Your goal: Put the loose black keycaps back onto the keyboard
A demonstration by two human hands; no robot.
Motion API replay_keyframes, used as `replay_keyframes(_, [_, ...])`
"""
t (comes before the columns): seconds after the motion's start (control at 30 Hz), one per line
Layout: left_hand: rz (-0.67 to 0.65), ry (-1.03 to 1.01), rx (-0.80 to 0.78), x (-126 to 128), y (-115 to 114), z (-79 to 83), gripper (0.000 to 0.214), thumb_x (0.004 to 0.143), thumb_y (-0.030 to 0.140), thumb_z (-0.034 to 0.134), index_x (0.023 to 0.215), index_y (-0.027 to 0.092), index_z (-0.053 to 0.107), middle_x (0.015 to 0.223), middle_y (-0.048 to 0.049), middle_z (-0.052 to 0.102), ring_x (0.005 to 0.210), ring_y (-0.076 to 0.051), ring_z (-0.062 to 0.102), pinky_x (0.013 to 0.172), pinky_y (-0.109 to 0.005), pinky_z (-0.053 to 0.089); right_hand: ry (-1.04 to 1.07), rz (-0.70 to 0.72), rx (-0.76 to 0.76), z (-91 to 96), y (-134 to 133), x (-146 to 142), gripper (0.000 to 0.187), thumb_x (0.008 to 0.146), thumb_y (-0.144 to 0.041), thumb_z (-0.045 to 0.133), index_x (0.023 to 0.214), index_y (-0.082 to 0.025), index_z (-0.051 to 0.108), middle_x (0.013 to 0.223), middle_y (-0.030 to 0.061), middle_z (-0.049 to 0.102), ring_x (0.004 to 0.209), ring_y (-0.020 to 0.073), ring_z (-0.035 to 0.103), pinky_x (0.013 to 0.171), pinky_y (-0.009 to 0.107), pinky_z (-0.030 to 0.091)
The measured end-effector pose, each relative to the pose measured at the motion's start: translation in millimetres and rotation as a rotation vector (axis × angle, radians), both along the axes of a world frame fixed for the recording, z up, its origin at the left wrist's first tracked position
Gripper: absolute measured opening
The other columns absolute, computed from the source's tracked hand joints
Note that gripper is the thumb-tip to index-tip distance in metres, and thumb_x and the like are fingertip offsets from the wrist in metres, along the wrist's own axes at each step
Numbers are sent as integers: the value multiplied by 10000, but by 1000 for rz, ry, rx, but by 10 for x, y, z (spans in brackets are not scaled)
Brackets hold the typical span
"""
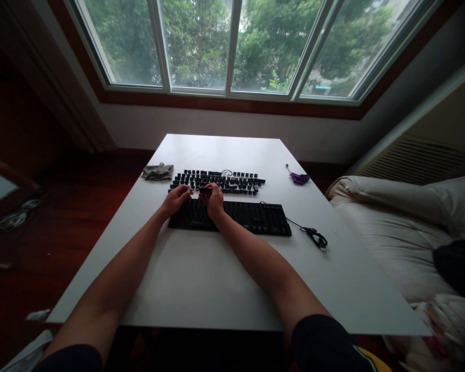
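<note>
A black keyboard (256, 219) lies flat on the white table, its left part partly behind my right hand. My right hand (216, 201) is over its upper left part, fingers closed around a small, dark, elongated piece (205, 190). Close by on the left, my left hand (175, 200) is pinched, fingertips pointing at that piece. Something thin and pale shows at its fingertips, too small to make out. Just beyond the keyboard, many loose black keycaps (251, 182) stand in rows, some hidden behind my hands.
On the white table (201, 289), a crumpled grey cloth (158, 171) lies at the left edge. A purple item (299, 178) and a small brush-like stick (288, 168) are at the right. The keyboard's coiled cable (315, 237) lies right. A sofa (375, 232) stands beside the table.
</note>
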State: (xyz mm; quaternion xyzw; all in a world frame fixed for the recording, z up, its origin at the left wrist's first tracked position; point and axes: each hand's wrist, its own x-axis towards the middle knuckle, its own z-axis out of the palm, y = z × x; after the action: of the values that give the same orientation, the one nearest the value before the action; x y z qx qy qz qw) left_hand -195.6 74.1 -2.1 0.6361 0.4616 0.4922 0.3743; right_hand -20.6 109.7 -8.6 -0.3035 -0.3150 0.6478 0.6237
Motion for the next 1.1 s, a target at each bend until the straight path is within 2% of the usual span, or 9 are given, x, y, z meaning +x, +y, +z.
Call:
replay_keyframes(0.13, [28, 28, 34, 6, 4, 4, 336, 883, 435, 667, 1106, 184, 638, 1001, -53, 699, 836, -172, 645, 795, -308, 512, 7, 51, -17, 35, -1, 13, 266, 887, -454, 560, 818, -198, 574, 678, -8, 634, 553, 133, 645, 531, 252, 558])
replay_keyframes(0.4, [133, 191, 112, 11, 6, -1, 312, 883, 406, 652, 1119, 202, 665, 975, -40, 712, 810, -177, 638, 776, -312, 503, -67, 172, 68, 122, -76, 7, 173, 801, -350, 650, 792, -181, 611, 719, 5, 674, 608, 144, 671, 542, 241, 542])
replay_keyframes(0.63, [79, 209, 105, -30, 17, -6, 332, 906, 442, 616, 1119, 199, 691, 961, -40, 714, 836, -195, 640, 778, -314, 501, -113, 224, 74, 136, -118, 4, 173, 787, -349, 608, 767, -181, 647, 722, 12, 696, 619, 148, 660, 613, 277, 572])
replay_keyframes(0.87, [115, 134, 74, 16, 8, -56, 330, 892, 446, 644, 1112, 202, 668, 939, -36, 705, 785, -179, 636, 739, -299, 503, -105, 210, 58, 143, -124, 4, 160, 765, -345, 592, 748, -191, 631, 703, 2, 680, 610, 144, 639, 592, 266, 551])
replay_keyframes(1.1, [62, -33, 23, 60, -57, 47, 295, 889, 443, 643, 1031, 186, 670, 924, -39, 701, 773, -169, 644, 725, -297, 515, -110, 123, 60, 130, -117, -6, 132, 739, -310, 577, 697, -190, 612, 707, 4, 686, 601, 153, 637, 593, 282, 542])
